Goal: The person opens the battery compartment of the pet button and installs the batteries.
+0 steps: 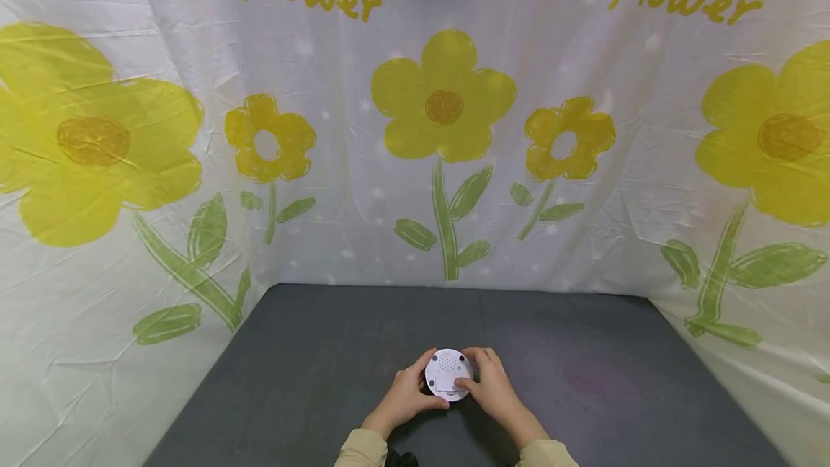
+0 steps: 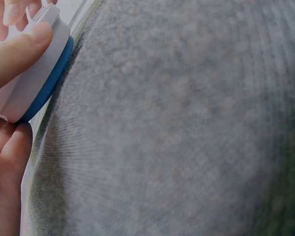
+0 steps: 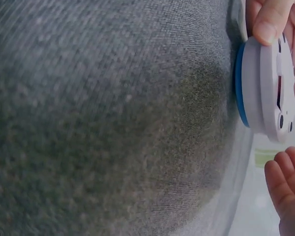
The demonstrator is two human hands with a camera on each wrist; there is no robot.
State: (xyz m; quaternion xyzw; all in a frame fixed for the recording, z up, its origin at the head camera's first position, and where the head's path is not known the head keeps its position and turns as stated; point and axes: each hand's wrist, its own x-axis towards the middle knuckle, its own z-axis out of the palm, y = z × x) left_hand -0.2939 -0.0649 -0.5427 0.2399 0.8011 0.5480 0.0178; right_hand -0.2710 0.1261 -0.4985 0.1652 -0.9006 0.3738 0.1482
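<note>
A round white device is held above the dark table with its back up. The back shows a cluster of small holes, dark round feet and what looks like a battery cover; a blue rim runs round its lower side. My left hand grips the device from the left, thumb at the near edge and fingers round the far side. On the right, my right hand has its fingers at the far edge, while the thumb presses on the back by the cover. The device's underside is hidden.
A dark grey table spreads around the hands. White curtains printed with yellow flowers enclose its back and both sides. A small dark object shows at the bottom edge, beside the left sleeve.
</note>
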